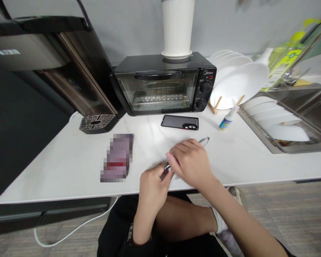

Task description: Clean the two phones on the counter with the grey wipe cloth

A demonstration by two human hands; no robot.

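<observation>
Over the front of the counter my hands are close together. My left hand is closed, its thumb and fingers pinching a slim dark thing with a shiny silver end. My right hand curls over from the right, its thumb beside that silver end. Past its knuckles pokes a pale grey tip with a dark end; whether both ends belong to one item is hidden. A black-rimmed phone case lies beyond the hands. To the left is a blurred-out flat, purplish rectangular thing. A small white-nozzled bottle stands to the right.
A black toaster oven bearing a white pot backs the counter. The drinks machine stands left. White plates fill a rack at right, beside a sink holding dishes and a green soap bottle.
</observation>
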